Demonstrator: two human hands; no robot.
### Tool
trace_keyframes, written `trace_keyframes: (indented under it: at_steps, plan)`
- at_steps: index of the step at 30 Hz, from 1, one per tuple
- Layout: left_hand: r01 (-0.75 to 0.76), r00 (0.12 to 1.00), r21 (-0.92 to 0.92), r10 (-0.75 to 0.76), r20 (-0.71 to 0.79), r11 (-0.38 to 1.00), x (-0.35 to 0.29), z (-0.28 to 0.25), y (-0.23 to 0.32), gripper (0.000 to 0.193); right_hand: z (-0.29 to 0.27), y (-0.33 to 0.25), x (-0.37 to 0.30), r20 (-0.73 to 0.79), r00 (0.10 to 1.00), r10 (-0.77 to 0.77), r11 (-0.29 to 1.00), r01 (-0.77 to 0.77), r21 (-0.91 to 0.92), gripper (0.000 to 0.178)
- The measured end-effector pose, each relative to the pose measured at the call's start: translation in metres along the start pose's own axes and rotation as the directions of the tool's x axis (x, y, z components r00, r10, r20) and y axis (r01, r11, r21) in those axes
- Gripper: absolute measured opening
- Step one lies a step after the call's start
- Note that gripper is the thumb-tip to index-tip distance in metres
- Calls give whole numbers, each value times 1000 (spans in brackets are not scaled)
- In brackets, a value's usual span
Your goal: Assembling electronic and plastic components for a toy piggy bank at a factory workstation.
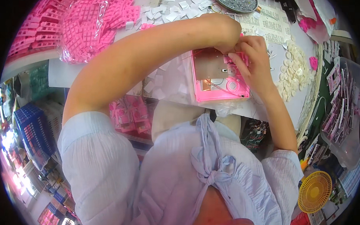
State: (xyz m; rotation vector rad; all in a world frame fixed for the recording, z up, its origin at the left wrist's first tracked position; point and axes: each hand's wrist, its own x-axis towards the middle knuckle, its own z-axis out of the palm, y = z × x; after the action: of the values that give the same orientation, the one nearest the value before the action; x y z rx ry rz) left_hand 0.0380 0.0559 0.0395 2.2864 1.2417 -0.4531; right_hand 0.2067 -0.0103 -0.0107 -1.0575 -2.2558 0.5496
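Close fingertip work on a pink case [224,97]

The open pink case lies just on the person's side of the grip. At its far right corner, left hand [225,30] and right hand [254,61] meet — whether clamped on anything, I cannot tell. Delicate adjustment seems in hand; the next move calls for steadiness. Beyond the grip — a printed sheet [275,29], illegible here.

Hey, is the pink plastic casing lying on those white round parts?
No, the pink plastic casing lies left of the white round parts, with a gap between.
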Motion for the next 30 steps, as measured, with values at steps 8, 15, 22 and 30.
trace_keyframes:
  at_steps: [8, 15, 22, 30]
  plan:
    - [-19, 999, -338, 4, -46, 941, -12, 17, -25, 16, 6, 2, -1, 6, 994, 110, 993, -110, 45, 10]
    - [-26, 998, -373, 1, -67, 928, -14, 19, -23, 12, 16, 14, -8, -64, 977, 203, 948, -179, 264, 15]
    - [17, 999, -523, 5, 40, 852, -14, 17, -30, 9, -6, 8, 4, 82, 993, 84, 996, -85, 12, 15]
    - [-101, 992, -364, 64, -111, 926, -19, 22, -28, 8, -31, -5, 10, 279, 879, -387, 863, 452, -226, 24]
